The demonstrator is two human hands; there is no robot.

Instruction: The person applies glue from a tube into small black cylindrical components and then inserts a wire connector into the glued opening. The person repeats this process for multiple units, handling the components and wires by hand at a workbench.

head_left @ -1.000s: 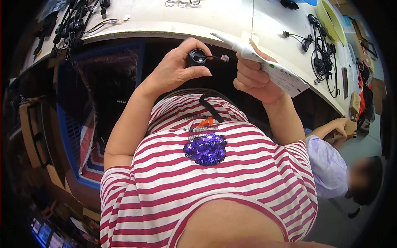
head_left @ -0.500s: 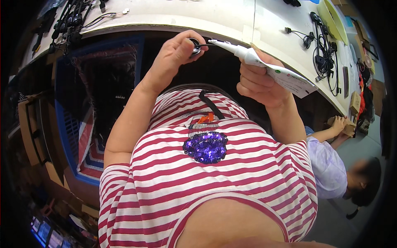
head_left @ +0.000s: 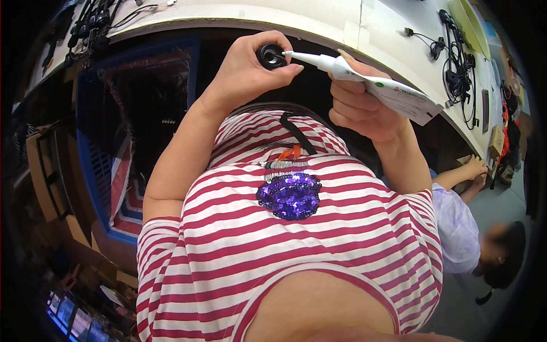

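My left hand (head_left: 246, 64) is closed around a small black round part (head_left: 264, 56) with a hollow, ring-like face turned toward me. In my right hand (head_left: 364, 111) is a white squeeze tube (head_left: 405, 100), gripped near its shoulder. The tube's long thin nozzle (head_left: 312, 58) points left, its tip at the rim of the black part; whether it touches cannot be made out. Both hands are raised just in front of the table edge. The underside of the black part is hidden by my fingers.
On the white table (head_left: 319, 23), black cables (head_left: 457, 62) lie at right and more cables (head_left: 94, 28) at left. A pale yellow basin (head_left: 470, 28) stands at the far right. Below left is a blue crate (head_left: 94, 188). A co-worker (head_left: 456, 228) works at right.
My left hand has turned the black part so its hollow face shows, and the nozzle tip now meets its rim. A dark strand seen beside the nozzle before no longer shows.
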